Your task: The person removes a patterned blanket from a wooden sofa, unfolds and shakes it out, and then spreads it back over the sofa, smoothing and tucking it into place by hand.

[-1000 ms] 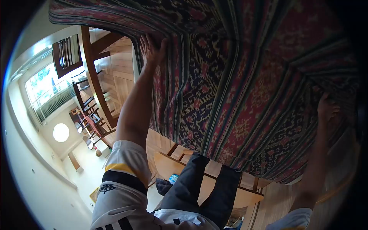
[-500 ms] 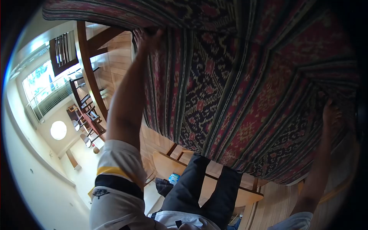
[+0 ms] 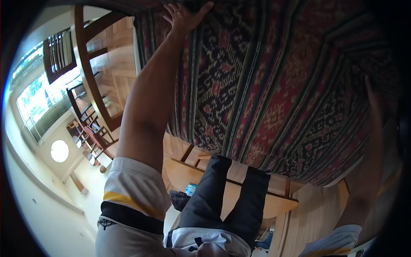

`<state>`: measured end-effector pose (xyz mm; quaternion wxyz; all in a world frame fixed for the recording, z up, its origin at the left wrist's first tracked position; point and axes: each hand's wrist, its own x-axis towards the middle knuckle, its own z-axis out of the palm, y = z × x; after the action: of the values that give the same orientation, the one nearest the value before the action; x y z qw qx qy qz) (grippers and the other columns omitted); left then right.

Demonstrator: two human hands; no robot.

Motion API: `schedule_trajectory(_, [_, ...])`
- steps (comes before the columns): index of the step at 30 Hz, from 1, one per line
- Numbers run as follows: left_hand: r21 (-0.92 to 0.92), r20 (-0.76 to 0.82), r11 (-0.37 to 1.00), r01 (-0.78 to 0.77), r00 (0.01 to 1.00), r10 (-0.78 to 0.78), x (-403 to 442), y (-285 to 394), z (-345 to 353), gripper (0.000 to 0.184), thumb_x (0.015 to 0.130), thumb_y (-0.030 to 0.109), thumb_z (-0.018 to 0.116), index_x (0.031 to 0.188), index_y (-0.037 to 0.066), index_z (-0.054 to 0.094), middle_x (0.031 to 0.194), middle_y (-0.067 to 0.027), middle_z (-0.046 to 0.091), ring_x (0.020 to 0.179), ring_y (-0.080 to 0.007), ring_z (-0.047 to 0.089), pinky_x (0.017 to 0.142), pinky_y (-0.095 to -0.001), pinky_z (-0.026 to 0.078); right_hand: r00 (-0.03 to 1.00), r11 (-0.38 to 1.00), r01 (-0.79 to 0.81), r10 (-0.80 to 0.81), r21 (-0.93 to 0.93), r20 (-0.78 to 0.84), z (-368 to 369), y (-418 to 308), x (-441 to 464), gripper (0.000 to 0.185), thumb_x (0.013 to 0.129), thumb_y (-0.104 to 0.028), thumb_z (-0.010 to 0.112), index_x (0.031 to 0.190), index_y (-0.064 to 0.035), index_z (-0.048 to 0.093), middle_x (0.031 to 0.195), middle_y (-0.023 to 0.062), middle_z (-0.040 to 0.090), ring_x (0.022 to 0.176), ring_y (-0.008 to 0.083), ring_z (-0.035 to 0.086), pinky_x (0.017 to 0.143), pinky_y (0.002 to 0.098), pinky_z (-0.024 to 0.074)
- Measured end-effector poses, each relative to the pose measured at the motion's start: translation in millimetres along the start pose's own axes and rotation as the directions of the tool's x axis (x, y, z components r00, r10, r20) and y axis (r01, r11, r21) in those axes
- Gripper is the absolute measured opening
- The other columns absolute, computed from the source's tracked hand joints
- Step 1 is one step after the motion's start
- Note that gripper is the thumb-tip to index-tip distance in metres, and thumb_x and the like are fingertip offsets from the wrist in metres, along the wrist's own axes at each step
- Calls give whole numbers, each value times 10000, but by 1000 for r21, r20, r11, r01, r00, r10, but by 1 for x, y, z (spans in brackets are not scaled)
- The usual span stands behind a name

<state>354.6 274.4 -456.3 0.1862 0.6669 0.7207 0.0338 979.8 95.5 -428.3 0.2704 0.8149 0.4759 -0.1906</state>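
Note:
A patterned woven cloth, striped in dark red, black, green and cream, covers a broad surface in front of me. Across its far left part, my left hand lies with fingers spread and thumb stretched to the right. It touches the cloth and holds nothing. At the right side, my right hand is against the darker, creased part of the cloth. One of its digits points forward along the fabric. Its other fingers are mostly lost in shadow.
A wooden bench is by my legs, with a blue-and-white container near it. Wooden chairs and a window are to the left. Wooden flooring shows beside the cloth.
My left hand has moved from the cloth's left edge inward to the right and farther forward, with fingers now spread. My right hand has also shifted forward along the right side.

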Motion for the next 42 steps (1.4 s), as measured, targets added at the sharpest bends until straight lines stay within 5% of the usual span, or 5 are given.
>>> schedule_trajectory(8, [-170,-224,968,187,949,-223,-170,-230,-78,327,812,267,545,986,-10,553,880,-151,587,827,-243,571,739,-342,443,957,928,160,-63,337,-283,108,19,-206,516,893,-370,410,1252,1,396,1275,193,408,1206,328,351,1006,371,261])
schedule_trajectory(13, [-245,306,645,724,689,-657,-346,-324,-70,489,739,174,621,1143,14,396,1065,-146,492,973,-227,502,786,-341,442,909,903,116,71,415,-410,252,49,-326,433,815,-155,476,1216,5,440,1245,181,449,1150,310,421,968,343,317])
schedule_trajectory(25, [-25,83,857,515,855,-511,-383,-439,-40,253,795,249,515,874,10,545,740,-120,532,691,-218,482,644,-381,402,690,631,-704,717,326,104,267,125,-434,261,783,-134,498,1021,-27,515,867,151,609,780,306,594,709,376,450])
schedule_trajectory(38, [8,556,826,564,684,-472,-401,-420,-58,295,788,157,559,1060,44,553,908,-42,575,838,-129,489,750,-314,388,841,582,-539,413,609,349,332,209,-423,82,800,-99,570,747,-119,511,648,-36,482,579,88,460,508,251,377])
schedule_trajectory(42, [284,440,885,368,770,-462,-408,-466,-50,330,787,287,582,1021,53,580,856,-140,592,797,-180,533,692,-353,419,661,113,-558,659,822,358,322,216,-443,167,807,-128,575,695,-173,460,658,-57,474,593,70,461,532,241,379])
